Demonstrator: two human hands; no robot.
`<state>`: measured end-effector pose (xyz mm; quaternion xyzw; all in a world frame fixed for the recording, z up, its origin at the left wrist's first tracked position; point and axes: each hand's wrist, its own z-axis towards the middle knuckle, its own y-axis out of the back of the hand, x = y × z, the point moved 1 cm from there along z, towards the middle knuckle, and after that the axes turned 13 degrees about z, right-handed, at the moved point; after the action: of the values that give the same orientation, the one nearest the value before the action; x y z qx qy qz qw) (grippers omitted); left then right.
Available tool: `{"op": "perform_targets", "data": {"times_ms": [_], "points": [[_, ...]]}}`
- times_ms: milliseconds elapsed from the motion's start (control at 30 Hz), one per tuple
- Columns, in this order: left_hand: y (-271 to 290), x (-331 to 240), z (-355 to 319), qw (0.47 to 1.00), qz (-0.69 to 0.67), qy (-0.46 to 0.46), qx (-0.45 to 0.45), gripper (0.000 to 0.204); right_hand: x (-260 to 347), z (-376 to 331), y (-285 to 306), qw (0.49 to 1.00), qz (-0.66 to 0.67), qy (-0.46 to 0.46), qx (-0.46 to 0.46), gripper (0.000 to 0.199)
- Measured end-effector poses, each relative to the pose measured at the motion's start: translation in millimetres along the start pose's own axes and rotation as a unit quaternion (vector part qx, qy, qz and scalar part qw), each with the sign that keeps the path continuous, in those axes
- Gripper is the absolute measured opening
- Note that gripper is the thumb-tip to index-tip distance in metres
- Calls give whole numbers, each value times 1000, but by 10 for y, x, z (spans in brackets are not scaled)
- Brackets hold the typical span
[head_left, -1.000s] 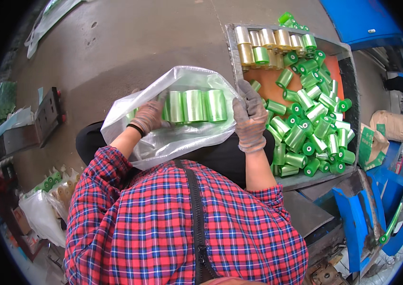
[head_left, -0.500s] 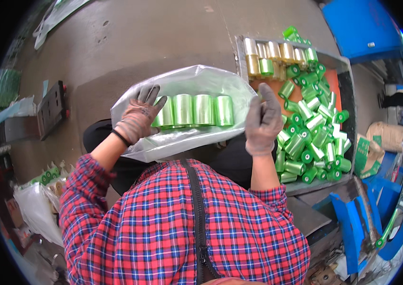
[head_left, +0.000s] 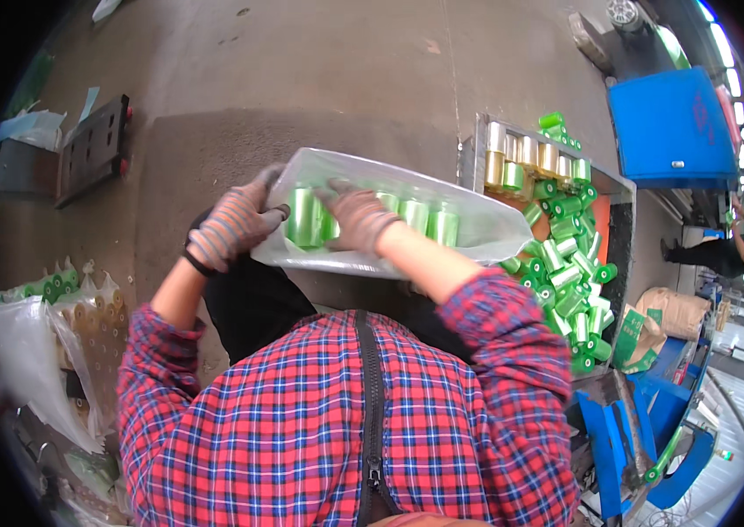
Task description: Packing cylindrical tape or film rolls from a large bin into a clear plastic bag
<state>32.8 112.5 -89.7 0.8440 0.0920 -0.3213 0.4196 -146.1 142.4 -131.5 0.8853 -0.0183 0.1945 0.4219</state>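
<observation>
A clear plastic bag point(head_left: 477, 228) lies across my lap, its mouth spread wide around a row of shiny green film rolls point(head_left: 304, 218) standing side by side. My left hand point(head_left: 233, 227), in a grey-and-orange glove, is closed on the left end of the bag, thumb at the inner side of its edge. My gloved right hand point(head_left: 361, 218) reaches into the bag, its fingers stretched over the rolls left of the middle, touching them. It is slightly blurred and partly covers the rolls beneath.
On the right stands a tray point(head_left: 622, 230) heaped with loose green rolls point(head_left: 571, 299), gold rolls point(head_left: 525, 154) upright at its far end. Beyond is a blue box point(head_left: 675, 127). Bagged rolls point(head_left: 91, 316) sit at the left. A person point(head_left: 727, 253) is at the far right.
My right hand has moved from the bag's right end leftward onto the rolls. My left hand has shifted outward from the rolls to the bag's edge. The bag now tilts down to the right.
</observation>
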Motion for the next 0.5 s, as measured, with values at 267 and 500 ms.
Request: {"op": "perform_targets", "data": {"times_ms": [267,500], "points": [[-205,135,-76,873,-471,-103,-75,38,85,508,-565,996,58,35,-50,93],[-228,72,-38,887,-436,-124,-83,39,-52,502,-573,995,13,59,-76,95]]}}
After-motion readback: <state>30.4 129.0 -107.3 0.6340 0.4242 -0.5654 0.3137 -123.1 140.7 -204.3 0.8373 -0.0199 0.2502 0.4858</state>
